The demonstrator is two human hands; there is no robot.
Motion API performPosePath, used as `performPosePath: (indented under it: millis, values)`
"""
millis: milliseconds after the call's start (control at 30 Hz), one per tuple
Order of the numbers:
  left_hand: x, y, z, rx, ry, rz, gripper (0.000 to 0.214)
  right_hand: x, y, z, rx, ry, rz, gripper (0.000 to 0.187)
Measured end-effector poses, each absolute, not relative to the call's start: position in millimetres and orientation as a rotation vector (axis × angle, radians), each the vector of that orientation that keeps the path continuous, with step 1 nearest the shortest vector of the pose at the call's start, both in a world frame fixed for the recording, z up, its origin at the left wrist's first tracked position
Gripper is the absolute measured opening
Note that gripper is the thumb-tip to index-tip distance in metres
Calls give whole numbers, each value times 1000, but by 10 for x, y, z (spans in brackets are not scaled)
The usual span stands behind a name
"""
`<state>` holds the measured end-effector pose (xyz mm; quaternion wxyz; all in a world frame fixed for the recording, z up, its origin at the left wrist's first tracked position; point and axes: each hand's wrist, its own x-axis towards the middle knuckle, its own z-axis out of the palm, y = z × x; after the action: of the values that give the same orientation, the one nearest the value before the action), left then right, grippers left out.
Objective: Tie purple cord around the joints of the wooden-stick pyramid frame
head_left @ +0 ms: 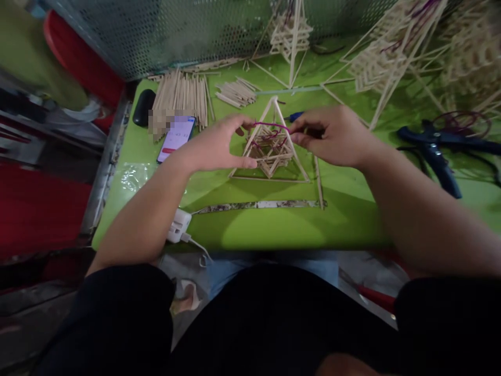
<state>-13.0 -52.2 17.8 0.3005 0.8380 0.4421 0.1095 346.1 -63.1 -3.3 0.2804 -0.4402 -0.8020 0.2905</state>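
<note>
A small pyramid frame of thin wooden sticks (269, 178) stands on the green table, with stacked sticks (270, 151) inside it. A purple cord (272, 125) arches across its upper part. My left hand (219, 143) grips the left side of the pyramid, thumb low against the stacked sticks and fingertips higher, near the cord's left end. My right hand (332, 133) is closed in a pinch at the pyramid's right edge, where the cord's right end meets the fingers. Just behind those fingers shows the blue end of a tool (294, 116).
Loose stick piles (182, 96) and a phone (176, 138) lie left, near a black object (144, 107). Navy pliers (436, 138) rest right. Larger stick structures (381, 62) stand behind. A patterned strip (262, 204) and white charger (179, 224) are near the front edge.
</note>
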Motion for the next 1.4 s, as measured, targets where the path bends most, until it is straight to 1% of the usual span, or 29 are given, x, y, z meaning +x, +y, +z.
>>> performPosePath:
  millis: [167, 300, 400, 600, 833, 933, 1067, 1133, 1300, 1400]
  values:
    - [-59, -534, 149, 2282, 1249, 380, 82, 3440, -624, -120, -1045, -2299, 494, 24]
    - [34, -548, 112, 2278, 1264, 470, 69, 3432, -641, -105, -1064, -2376, 451, 43]
    - [98, -578, 100, 2272, 1294, 497, 62, 3424, -635, -123, -1105, -2387, 470, 56]
    - [146, -609, 98, 2296, 1301, 496, 59, 3425, -583, -258, -1034, -2466, 369, 61]
    - [125, -615, 113, 2324, 1308, 511, 72, 3426, -615, -260, -1084, -2503, 293, 68]
    - [96, -626, 147, 2340, 1318, 475, 68, 3412, -625, -263, -1088, -2504, 249, 65]
    - [64, -615, 152, 2333, 1353, 467, 60, 3393, -620, -300, -1100, -2486, 202, 48]
    - [57, -602, 146, 2332, 1362, 475, 55, 3387, -617, -311, -1086, -2499, 184, 43]
    - [60, -606, 172, 2368, 1373, 482, 50, 3385, -625, -301, -1075, -2513, 133, 47]
    - [75, -629, 205, 2377, 1400, 465, 48, 3387, -625, -298, -1056, -2496, 142, 45]
